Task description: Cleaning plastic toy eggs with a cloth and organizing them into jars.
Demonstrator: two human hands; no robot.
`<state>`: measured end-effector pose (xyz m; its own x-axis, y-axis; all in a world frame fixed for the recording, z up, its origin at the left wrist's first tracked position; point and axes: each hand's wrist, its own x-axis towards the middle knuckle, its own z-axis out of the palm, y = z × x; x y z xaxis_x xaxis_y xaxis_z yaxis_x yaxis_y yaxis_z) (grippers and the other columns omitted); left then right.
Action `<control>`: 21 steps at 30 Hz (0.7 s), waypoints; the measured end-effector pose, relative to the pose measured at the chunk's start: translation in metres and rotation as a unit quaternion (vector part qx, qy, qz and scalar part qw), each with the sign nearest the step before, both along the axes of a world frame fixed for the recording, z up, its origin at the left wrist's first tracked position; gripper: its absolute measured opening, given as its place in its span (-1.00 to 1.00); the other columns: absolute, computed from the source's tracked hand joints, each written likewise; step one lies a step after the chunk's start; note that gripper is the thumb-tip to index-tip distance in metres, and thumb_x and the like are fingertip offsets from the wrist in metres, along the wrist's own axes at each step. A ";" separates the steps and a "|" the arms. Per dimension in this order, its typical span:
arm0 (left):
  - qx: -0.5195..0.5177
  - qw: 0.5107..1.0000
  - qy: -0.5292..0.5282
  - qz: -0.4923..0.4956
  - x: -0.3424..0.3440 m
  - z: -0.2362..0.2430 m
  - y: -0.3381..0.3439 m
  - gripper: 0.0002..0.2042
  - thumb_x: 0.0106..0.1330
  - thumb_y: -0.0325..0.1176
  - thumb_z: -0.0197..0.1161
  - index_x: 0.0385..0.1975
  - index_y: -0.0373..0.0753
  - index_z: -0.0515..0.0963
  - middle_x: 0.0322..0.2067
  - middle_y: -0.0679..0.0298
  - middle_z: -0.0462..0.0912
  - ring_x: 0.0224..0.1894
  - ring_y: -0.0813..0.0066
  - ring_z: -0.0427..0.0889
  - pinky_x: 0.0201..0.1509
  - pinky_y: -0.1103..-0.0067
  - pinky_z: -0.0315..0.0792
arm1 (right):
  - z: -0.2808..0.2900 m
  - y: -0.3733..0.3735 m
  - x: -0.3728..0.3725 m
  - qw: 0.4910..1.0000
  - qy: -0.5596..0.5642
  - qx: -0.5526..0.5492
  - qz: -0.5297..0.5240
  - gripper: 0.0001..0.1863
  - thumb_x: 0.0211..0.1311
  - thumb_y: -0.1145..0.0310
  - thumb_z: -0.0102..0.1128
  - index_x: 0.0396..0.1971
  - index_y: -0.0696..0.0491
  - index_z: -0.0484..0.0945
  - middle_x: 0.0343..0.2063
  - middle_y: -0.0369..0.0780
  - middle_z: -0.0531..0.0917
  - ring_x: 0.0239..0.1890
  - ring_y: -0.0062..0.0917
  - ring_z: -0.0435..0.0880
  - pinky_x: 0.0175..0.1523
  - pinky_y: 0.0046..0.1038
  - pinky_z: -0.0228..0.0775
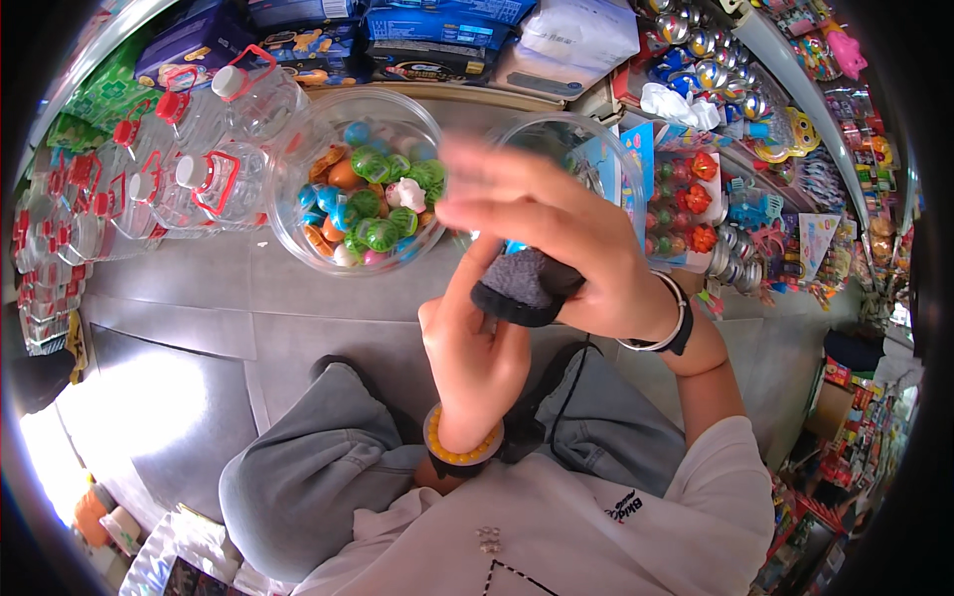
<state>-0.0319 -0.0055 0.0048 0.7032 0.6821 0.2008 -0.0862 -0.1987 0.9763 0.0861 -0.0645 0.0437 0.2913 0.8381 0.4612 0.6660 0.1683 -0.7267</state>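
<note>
In front of my lap, my right hand [596, 243] reaches over my left hand [477, 353]. A fuzzy grey pad with a black rim [524, 288] is tucked in my right hand, between thumb and palm. The fingers of that hand point left and are smeared by motion. My left hand is raised below it, with its fingers bent and partly hidden. A bit of something blue [515, 245] shows between the hands; its kind is hidden. Just beyond them stands a round clear tub [283, 233] of small green, blue, orange and white capsule toys.
A second clear tub [606, 129] stands partly behind my right hand. Large clear bottles [234, 184] with red handles line the left. Blue packages [437, 25] and a white pack [576, 40] lie along the back. Small toys on shelves [765, 139] fill the right.
</note>
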 end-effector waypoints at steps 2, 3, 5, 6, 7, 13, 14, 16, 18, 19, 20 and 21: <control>0.023 1.000 -0.011 -0.012 0.002 0.003 0.000 -0.56 -0.10 -0.68 0.05 -0.09 -0.45 0.38 -0.70 0.09 0.42 -0.74 0.44 0.42 -0.59 0.69 0.28 | -0.004 -0.003 0.001 1.000 -0.008 0.000 0.026 -0.72 -0.04 0.54 0.14 -0.24 0.19 0.50 -0.20 -0.03 0.53 -0.22 -0.32 0.58 -0.18 -0.49 0.43; 0.046 0.999 -0.020 -0.021 0.003 0.003 0.000 -0.57 -0.09 -0.68 0.05 -0.09 -0.46 0.37 -0.69 0.06 0.44 -0.73 0.37 0.45 -0.60 0.67 0.29 | -0.007 -0.005 0.003 1.000 -0.009 0.000 0.024 -0.72 -0.04 0.54 0.14 -0.24 0.19 0.50 -0.20 -0.03 0.53 -0.22 -0.32 0.58 -0.18 -0.49 0.43; -0.001 0.998 0.016 -0.056 0.006 0.008 -0.003 -0.63 0.04 -0.71 0.02 -0.07 -0.47 0.35 -0.62 0.06 0.52 -0.59 0.34 0.59 -0.52 0.65 0.39 | -0.011 -0.010 0.009 0.999 0.039 -0.005 0.028 -0.77 -0.03 0.55 0.14 -0.29 0.20 0.51 -0.31 -0.05 0.58 -0.27 -0.31 0.59 -0.21 -0.48 0.44; -0.030 0.998 0.009 -0.047 0.008 0.007 -0.005 -0.66 0.04 -0.71 0.05 -0.11 -0.47 0.38 -0.59 0.12 0.56 -0.54 0.51 0.56 -0.45 0.69 0.38 | -0.011 -0.010 0.009 0.998 0.050 -0.025 0.007 -0.82 0.09 0.46 0.08 -0.32 0.23 0.49 -0.37 -0.06 0.60 -0.30 -0.36 0.61 -0.22 -0.49 0.44; -0.060 0.998 0.003 -0.035 0.010 0.005 -0.007 -0.68 0.03 -0.71 0.08 -0.14 -0.47 0.41 -0.57 0.18 0.59 -0.49 0.68 0.52 -0.38 0.74 0.37 | -0.010 -0.010 0.007 0.998 0.052 -0.024 0.008 -0.82 0.09 0.46 0.08 -0.32 0.23 0.49 -0.37 -0.06 0.60 -0.30 -0.36 0.61 -0.22 -0.49 0.44; -0.052 0.995 -0.020 -0.084 0.013 -0.006 0.004 -0.66 0.13 -0.72 -0.03 -0.05 -0.45 0.35 -0.52 0.17 0.59 -0.49 0.51 0.58 -0.36 0.67 0.45 | -0.002 -0.011 0.021 0.955 0.293 -0.047 0.006 -0.69 0.26 0.31 -0.11 -0.13 0.22 0.42 -0.27 -0.12 0.60 -0.20 -0.51 0.57 -0.16 -0.56 0.40; -0.099 0.992 -0.030 -0.070 0.014 0.002 0.009 -0.65 0.15 -0.70 -0.03 -0.02 -0.43 0.34 -0.51 0.18 0.59 -0.46 0.52 0.59 -0.35 0.65 0.46 | 0.000 -0.013 0.025 0.957 0.285 -0.029 -0.040 -0.68 0.26 0.30 -0.10 -0.14 0.22 0.43 -0.26 -0.12 0.59 -0.18 -0.50 0.57 -0.14 -0.55 0.40; -0.038 0.998 -0.011 0.040 0.010 -0.001 0.027 -0.63 0.19 -0.64 -0.02 0.03 -0.39 0.31 -0.44 0.18 0.60 -0.44 0.55 0.58 -0.35 0.64 0.46 | 0.011 -0.025 0.039 0.958 0.253 -0.022 -0.133 -0.69 0.24 0.31 -0.08 -0.15 0.21 0.44 -0.25 -0.15 0.59 -0.21 -0.51 0.57 -0.13 -0.52 0.39; 0.010 0.991 0.065 0.118 0.002 -0.007 0.051 -0.63 0.24 -0.56 -0.03 0.08 -0.36 0.27 -0.42 0.16 0.60 -0.39 0.58 0.57 -0.31 0.68 0.44 | 0.018 -0.037 0.052 0.969 0.181 -0.114 -0.127 -0.64 0.25 0.27 -0.13 -0.15 0.26 0.42 -0.30 -0.10 0.58 -0.27 -0.50 0.57 -0.14 -0.51 0.38; 0.017 0.989 0.064 0.131 -0.005 -0.014 0.065 -0.61 0.22 -0.56 -0.02 0.09 -0.36 0.25 -0.37 0.14 0.60 -0.36 0.59 0.56 -0.27 0.68 0.43 | 0.020 -0.038 0.058 0.970 0.164 -0.147 -0.104 -0.70 0.22 0.35 -0.09 -0.16 0.26 0.43 -0.32 -0.12 0.59 -0.28 -0.52 0.57 -0.14 -0.52 0.38; 0.012 0.985 0.104 0.139 -0.004 -0.016 0.068 -0.60 0.22 -0.56 -0.01 0.09 -0.36 0.25 -0.30 0.10 0.57 -0.31 0.56 0.56 -0.25 0.67 0.43 | 0.013 -0.041 0.066 0.968 0.130 -0.192 -0.090 -0.75 0.09 0.53 0.00 -0.19 0.23 0.45 -0.34 -0.16 0.59 -0.28 -0.56 0.55 -0.15 -0.53 0.37; 0.007 0.979 0.144 0.147 -0.003 -0.018 0.069 -0.60 0.21 -0.55 0.01 0.09 -0.36 0.25 -0.22 0.06 0.55 -0.25 0.53 0.55 -0.22 0.65 0.44 | 0.004 -0.043 0.069 0.960 0.084 -0.252 -0.086 -0.66 -0.06 0.63 0.05 -0.18 0.15 0.47 -0.31 -0.16 0.59 -0.26 -0.50 0.57 -0.14 -0.52 0.37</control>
<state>-0.0352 0.0637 -0.0130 0.5059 0.8619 0.0349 0.2541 -0.1876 0.9488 0.1550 -0.1070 0.0476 0.4809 0.8750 -0.0565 0.5185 -0.3358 -0.7863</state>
